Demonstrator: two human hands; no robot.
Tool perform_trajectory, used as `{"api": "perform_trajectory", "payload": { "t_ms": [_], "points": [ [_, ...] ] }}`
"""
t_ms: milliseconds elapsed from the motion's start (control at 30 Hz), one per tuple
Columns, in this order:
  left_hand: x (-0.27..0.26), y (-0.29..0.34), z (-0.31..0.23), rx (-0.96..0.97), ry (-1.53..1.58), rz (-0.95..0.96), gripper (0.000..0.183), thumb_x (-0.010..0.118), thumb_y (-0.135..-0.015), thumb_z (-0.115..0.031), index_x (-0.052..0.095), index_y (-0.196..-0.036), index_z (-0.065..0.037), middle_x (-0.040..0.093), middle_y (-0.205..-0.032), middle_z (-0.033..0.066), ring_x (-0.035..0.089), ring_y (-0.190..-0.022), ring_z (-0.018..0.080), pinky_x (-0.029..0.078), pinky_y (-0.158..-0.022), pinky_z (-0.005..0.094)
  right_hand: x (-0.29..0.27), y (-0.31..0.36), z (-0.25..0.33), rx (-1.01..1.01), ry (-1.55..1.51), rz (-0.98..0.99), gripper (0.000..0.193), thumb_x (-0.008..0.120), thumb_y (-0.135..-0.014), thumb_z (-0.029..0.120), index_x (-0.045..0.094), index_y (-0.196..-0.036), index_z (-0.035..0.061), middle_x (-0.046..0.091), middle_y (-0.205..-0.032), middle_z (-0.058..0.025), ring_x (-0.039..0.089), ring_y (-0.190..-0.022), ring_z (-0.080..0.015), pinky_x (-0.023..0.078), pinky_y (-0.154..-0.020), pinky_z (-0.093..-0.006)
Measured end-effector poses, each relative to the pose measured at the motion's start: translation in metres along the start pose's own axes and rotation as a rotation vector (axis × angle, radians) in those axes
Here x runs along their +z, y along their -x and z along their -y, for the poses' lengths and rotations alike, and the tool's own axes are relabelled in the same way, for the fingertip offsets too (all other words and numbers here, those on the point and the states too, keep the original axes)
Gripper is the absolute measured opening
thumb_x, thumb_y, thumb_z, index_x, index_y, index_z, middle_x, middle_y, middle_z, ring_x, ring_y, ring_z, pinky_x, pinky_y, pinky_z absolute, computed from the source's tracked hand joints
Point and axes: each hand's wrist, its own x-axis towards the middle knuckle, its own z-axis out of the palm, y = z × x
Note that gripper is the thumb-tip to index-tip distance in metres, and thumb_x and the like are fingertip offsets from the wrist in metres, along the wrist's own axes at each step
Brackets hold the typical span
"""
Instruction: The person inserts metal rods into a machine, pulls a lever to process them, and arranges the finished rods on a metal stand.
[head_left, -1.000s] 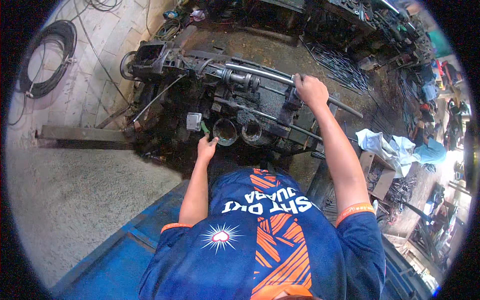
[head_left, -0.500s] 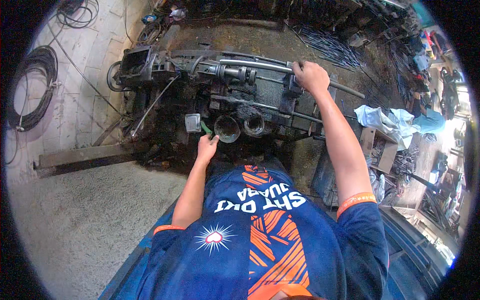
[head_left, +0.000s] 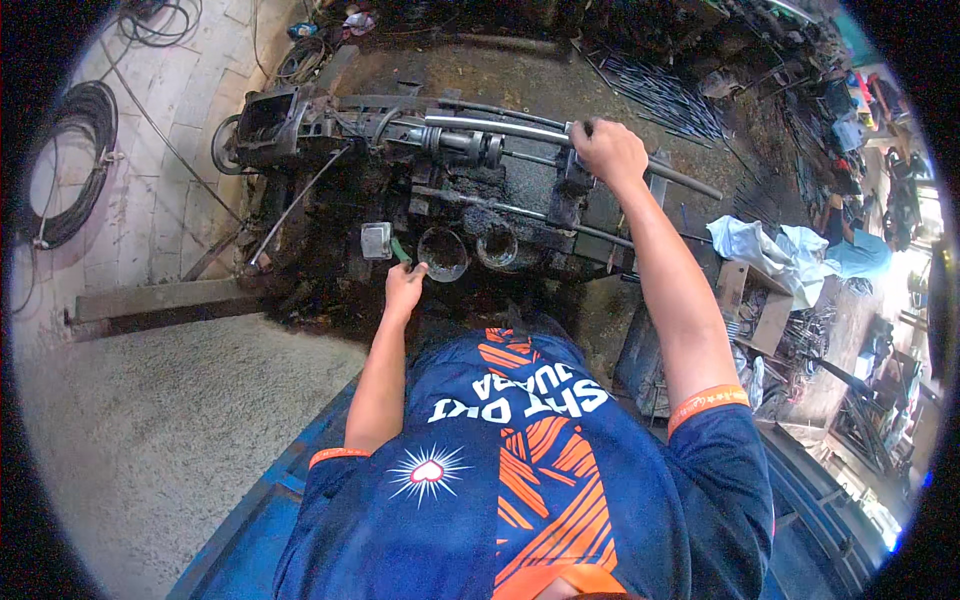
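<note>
My left hand is closed round a short green handle, low at the front of a dark, greasy machine. A small square pale-faced box sits just beyond that handle. Two round open metal cups are side by side to the right of this hand. Higher up and to the right, my right hand is closed over a long metal rod lying across the machine's top. The rod's bright part extends left of my fingers, its duller end to the right. My palm hides the gripped stretch.
Many thin rods lie heaped on the dirty floor behind the machine. At right stand a cardboard box and a pale cloth. A beam borders the concrete at left. A coiled black cable hangs on the wall.
The whole view has shifted slightly, so the scene sits a little further left. Both hands keep their holds, with no clear movement against the machine.
</note>
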Motion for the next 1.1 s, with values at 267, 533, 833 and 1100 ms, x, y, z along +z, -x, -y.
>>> {"api": "perform_trajectory", "payload": {
  "t_ms": [267,533,833,1100],
  "points": [
    [0.0069,0.0020,0.0031,-0.029,0.045,-0.028,0.038,0.066,-0.083,-0.028,0.056,-0.077,0.008,0.058,-0.069,0.0248,0.060,-0.070,0.0374,0.043,-0.065,0.0415,-0.0031,0.0037,0.0011,0.015,-0.012,-0.003,0.045,0.045,-0.085,0.048,0.069,-0.085,0.0093,0.068,-0.085,-0.0192,0.066,-0.079,-0.0386,0.053,-0.071,-0.0486],
    [0.0065,0.0039,0.0008,0.000,0.072,-0.025,0.036,0.065,-0.084,-0.028,0.057,-0.079,0.007,0.059,-0.067,0.0202,0.060,-0.067,0.0329,0.043,-0.065,0.0400,-0.0005,0.0022,-0.0001,-0.020,0.010,-0.004,0.049,0.043,-0.087,0.049,0.069,-0.086,0.0076,0.068,-0.086,-0.0188,0.066,-0.081,-0.0379,0.052,-0.073,-0.0479],
    [0.0064,0.0024,-0.0046,-0.065,0.077,-0.010,0.037,0.065,-0.084,-0.028,0.057,-0.076,0.008,0.057,-0.064,0.0200,0.058,-0.064,0.0321,0.042,-0.065,0.0402,-0.0038,0.0054,0.0025,-0.004,-0.023,0.000,0.048,0.045,-0.087,0.048,0.068,-0.088,0.0066,0.068,-0.088,-0.0196,0.066,-0.082,-0.0377,0.052,-0.074,-0.0479],
    [0.0101,0.0003,0.0030,-0.031,0.054,-0.037,0.040,0.065,-0.083,-0.030,0.055,-0.076,0.008,0.057,-0.070,0.0235,0.057,-0.068,0.0332,0.042,-0.067,0.0407,-0.0010,0.0020,0.0025,-0.041,-0.014,-0.030,0.046,0.046,-0.086,0.047,0.068,-0.084,0.0060,0.067,-0.084,-0.0208,0.066,-0.079,-0.0382,0.053,-0.071,-0.0480]
  ]
}}
